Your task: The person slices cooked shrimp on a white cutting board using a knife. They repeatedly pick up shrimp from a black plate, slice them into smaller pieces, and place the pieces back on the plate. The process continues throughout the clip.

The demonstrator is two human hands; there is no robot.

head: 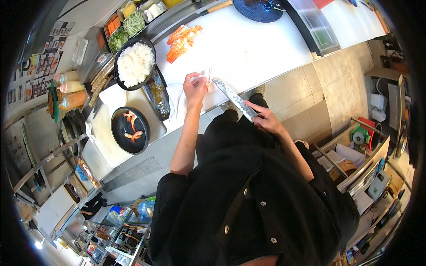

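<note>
My left hand [195,87] pinches a pale, orange-tinged shrimp [209,80] at the near edge of the white cutting board [253,56]. The handle end of a long kitchen knife [233,96] is in my right hand [266,118]. Its blade slants up and left, with the tip beside the shrimp; whether they touch is unclear. Farther back on the board lies a pile of orange cooked shrimp [182,43]. To the left, several orange shrimp pieces [133,135] rest in a black bowl [121,141].
White rice [135,64] fills another black bowl [116,75], near a dark oblong dish [156,94] and white cloth [176,99]. Behind stand trays of shredded vegetables [133,24], a second knife [199,13] and a dark blue plate [258,11]. Sauce bottles [73,99] stand left.
</note>
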